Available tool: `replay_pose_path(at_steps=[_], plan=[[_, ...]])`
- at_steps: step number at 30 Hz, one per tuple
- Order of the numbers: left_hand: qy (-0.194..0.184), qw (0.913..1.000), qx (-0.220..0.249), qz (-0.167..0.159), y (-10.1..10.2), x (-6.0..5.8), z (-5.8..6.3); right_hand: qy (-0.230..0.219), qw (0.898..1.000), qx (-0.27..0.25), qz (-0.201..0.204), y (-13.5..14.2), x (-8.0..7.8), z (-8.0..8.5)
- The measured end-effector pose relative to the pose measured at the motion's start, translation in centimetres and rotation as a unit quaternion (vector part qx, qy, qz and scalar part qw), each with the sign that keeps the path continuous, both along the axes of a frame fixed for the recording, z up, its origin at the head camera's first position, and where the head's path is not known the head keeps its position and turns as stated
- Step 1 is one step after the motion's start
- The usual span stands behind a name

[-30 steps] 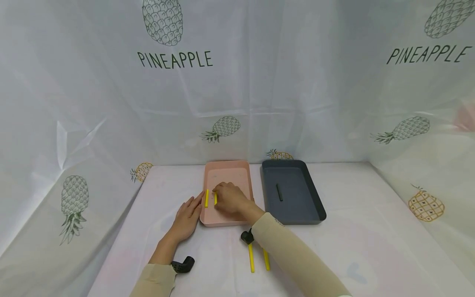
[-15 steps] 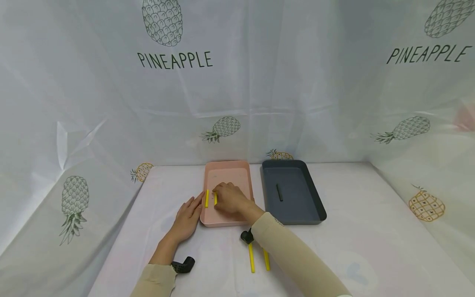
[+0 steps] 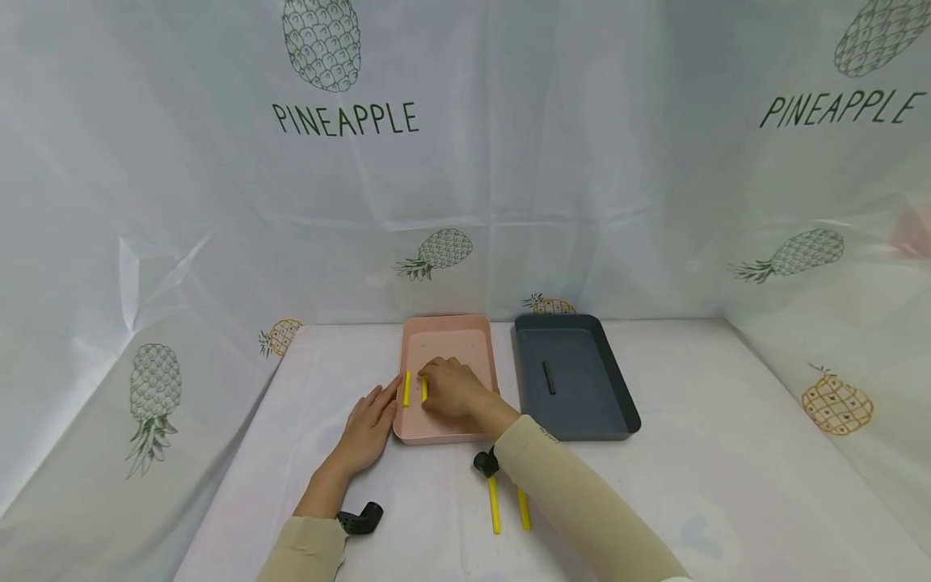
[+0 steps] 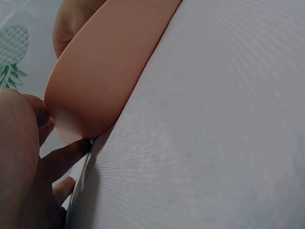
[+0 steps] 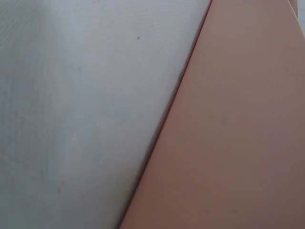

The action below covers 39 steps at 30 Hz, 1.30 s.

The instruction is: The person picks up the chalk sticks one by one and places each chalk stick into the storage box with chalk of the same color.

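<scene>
One slim, straight stick (image 3: 425,390), bright yellow.

Pink tray (image 3: 461,339) — smooth, matt plastic. Dark tray (image 3: 582,404) — matt plastic. Counter cover (image 4: 205,119): fine-textured cloth. Backdrop (image 3: 640,178): creased, glossy sheeting.

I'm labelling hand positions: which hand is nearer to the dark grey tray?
Right: the right hand is over the pink tray, left of the dark grey tray; the left hand is farther off, at the pink tray's left side.
</scene>
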State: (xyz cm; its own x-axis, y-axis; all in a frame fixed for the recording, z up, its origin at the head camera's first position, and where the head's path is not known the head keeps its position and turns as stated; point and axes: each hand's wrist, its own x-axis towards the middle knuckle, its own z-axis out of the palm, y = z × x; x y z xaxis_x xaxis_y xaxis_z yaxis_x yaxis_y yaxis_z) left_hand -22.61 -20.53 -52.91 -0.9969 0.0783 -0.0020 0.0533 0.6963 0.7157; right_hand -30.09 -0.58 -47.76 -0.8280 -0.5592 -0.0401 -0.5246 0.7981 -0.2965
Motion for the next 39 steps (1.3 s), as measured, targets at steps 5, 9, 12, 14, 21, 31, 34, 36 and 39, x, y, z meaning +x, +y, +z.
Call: replay_pose_path(at_steps=[5, 9, 12, 14, 21, 31, 34, 36, 39], plan=[[-0.005, 1.0, 0.0, 0.004, 0.1, 0.1, 0.1, 0.009, 1.0, 0.014, 0.007, 0.1, 0.0, 0.2], [-0.004, 1.0, 0.003, 0.004, 0.2, 0.2, 0.2, 0.017, 1.0, 0.022, 0.007, 0.1, -0.2, 0.1], [-0.002, 1.0, 0.004, 0.003, 0.1, 0.2, 0.1, 0.016, 1.0, 0.018, 0.005, 0.1, -0.2, 0.0], [-0.002, 1.0, 0.005, 0.004, 0.1, 0.2, 0.1, 0.015, 1.0, 0.017, 0.006, 0.2, -0.2, 0.0], [-0.004, 1.0, -0.003, 0.005, 0.2, 0.1, 0.0, 0.015, 1.0, 0.009, 0.011, 0.6, 0.1, 0.4], [0.0, 1.0, -0.004, -0.001, 0.0, -0.1, -0.2, 0.022, 1.0, 0.001, 0.021, 1.6, 0.0, 0.5], [0.003, 1.0, -0.001, -0.004, -0.1, -0.2, -0.3, 0.023, 0.999, 0.003, 0.025, 1.9, 0.0, 0.7], [0.003, 1.0, 0.001, -0.003, -0.2, -0.2, -0.4, 0.017, 1.0, 0.001, 0.025, 2.0, 0.1, 0.9], [0.001, 1.0, 0.001, -0.002, -0.2, -0.3, -0.3, 0.009, 1.0, -0.002, 0.023, 2.4, 0.2, 1.2]])
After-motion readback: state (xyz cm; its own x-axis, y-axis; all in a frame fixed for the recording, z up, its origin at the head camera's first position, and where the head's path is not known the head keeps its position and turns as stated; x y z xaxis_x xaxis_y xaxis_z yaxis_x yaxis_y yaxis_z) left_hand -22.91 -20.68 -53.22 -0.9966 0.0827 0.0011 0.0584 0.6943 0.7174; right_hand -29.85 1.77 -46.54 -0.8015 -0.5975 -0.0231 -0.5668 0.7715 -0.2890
